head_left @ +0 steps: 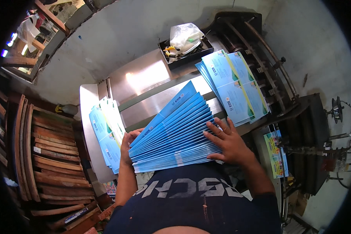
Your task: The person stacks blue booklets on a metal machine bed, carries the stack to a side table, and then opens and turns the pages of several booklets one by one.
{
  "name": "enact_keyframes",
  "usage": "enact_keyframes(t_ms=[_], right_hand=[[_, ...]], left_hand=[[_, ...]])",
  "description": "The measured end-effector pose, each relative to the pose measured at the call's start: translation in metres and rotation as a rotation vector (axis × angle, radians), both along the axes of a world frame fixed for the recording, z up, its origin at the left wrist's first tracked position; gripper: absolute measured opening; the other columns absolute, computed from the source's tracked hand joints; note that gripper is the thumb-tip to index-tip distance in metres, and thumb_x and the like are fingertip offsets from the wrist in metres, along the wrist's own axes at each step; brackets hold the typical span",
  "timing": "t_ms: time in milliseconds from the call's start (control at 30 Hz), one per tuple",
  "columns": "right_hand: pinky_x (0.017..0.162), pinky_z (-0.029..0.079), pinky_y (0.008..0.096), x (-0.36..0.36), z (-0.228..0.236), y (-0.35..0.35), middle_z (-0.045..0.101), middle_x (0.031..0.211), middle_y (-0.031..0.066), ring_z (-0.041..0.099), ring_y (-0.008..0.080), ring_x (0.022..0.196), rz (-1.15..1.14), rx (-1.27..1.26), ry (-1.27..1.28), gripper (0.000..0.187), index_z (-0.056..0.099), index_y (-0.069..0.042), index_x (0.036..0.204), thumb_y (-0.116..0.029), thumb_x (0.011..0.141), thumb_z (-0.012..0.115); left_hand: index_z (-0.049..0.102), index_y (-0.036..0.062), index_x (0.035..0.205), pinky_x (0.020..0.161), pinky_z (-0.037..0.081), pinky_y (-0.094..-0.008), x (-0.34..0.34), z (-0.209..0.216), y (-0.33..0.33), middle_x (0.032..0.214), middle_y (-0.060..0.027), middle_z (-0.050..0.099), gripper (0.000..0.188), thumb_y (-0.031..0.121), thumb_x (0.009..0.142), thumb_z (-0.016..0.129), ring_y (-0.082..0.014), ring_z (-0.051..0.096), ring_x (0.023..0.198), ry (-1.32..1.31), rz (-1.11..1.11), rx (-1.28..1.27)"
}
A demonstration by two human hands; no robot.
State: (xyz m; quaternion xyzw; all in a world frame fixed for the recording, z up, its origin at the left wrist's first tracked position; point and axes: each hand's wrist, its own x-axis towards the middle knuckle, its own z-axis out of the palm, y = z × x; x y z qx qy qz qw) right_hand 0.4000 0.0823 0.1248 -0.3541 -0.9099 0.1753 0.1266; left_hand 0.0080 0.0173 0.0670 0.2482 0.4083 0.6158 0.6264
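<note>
A thick stack of blue printed sheets is fanned out in front of my body, spread widest toward the upper right and gathered at its left end. My left hand grips that gathered end, its fingers closed round the edges. Against the right ends of the sheets lies my right hand, fingers spread and touching the fanned edges. Another pile of blue, green and yellow printed sheets lies beyond my right hand. To the left of my left hand is a smaller pile of similar sheets.
The metal machine table stretches ahead, with a dark machine frame at its right. A black tray holding a plastic bag stands at the back. Wooden frames are stacked at left; a yellow-and-blue printed sheet is low at right.
</note>
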Motion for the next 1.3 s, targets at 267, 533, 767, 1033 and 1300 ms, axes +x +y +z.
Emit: enact_keyframes(t_ms=[267, 533, 767, 1033, 1300], right_hand=[[0.106, 0.040, 0.0400, -0.056, -0.035, 0.116, 0.052, 0.138, 0.0213, 0.054, 0.0320, 0.123, -0.234, -0.585, 0.996, 0.070, 0.049, -0.004, 0.140, -0.060, 0.099, 0.040], [0.087, 0.048, 0.0310, -0.021, -0.110, 0.063, 0.063, 0.108, 0.0112, 0.060, 0.0172, 0.098, -0.035, -1.023, 0.820, 0.089, 0.059, -0.003, 0.130, -0.079, 0.091, 0.032], [0.119, 0.021, 0.0378, -0.059, -0.045, 0.048, 0.028, 0.157, 0.0181, 0.026, 0.0270, 0.146, -0.263, -1.226, 1.181, 0.097, 0.021, -0.006, 0.156, -0.078, 0.091, 0.023], [0.118, 0.023, 0.0374, -0.030, -0.073, 0.016, 0.032, 0.157, 0.0162, 0.031, 0.0270, 0.144, -0.006, -1.112, 1.080, 0.104, 0.024, 0.001, 0.153, -0.080, 0.089, 0.030], [0.115, 0.028, 0.0369, -0.036, -0.058, 0.004, 0.034, 0.156, 0.0140, 0.036, 0.0248, 0.140, -0.172, -1.096, 1.158, 0.103, 0.023, -0.002, 0.154, -0.081, 0.088, 0.027]], left_hand=[[0.064, -0.0004, 0.100, 0.083, 0.056, -0.0400, 0.001, -0.010, -0.010, 0.099, -0.0209, 0.069, 0.059, 0.053, 0.102, 0.038, -0.0264, 0.067, 0.091, -0.008, -0.090, -0.009], [0.063, -0.0001, 0.109, 0.106, 0.041, -0.0460, 0.010, -0.028, -0.051, 0.114, -0.0203, 0.067, 0.072, 0.064, 0.100, 0.029, -0.0302, 0.056, 0.119, 0.118, 0.045, 0.095], [0.029, 0.0035, 0.151, 0.112, 0.037, -0.0443, -0.008, 0.013, -0.027, 0.149, -0.0176, 0.042, 0.088, 0.072, 0.095, 0.030, -0.0313, 0.048, 0.129, -0.242, 0.176, 0.037], [0.030, 0.0032, 0.151, 0.114, 0.034, -0.0418, -0.005, -0.019, -0.056, 0.154, -0.0163, 0.036, 0.084, 0.068, 0.098, 0.028, -0.0283, 0.041, 0.137, 0.016, 0.163, 0.025], [0.030, 0.0032, 0.151, 0.118, 0.025, -0.0400, 0.008, -0.004, -0.078, 0.155, -0.0125, 0.036, 0.084, 0.068, 0.098, 0.028, -0.0268, 0.039, 0.138, -0.122, 0.180, -0.018]])
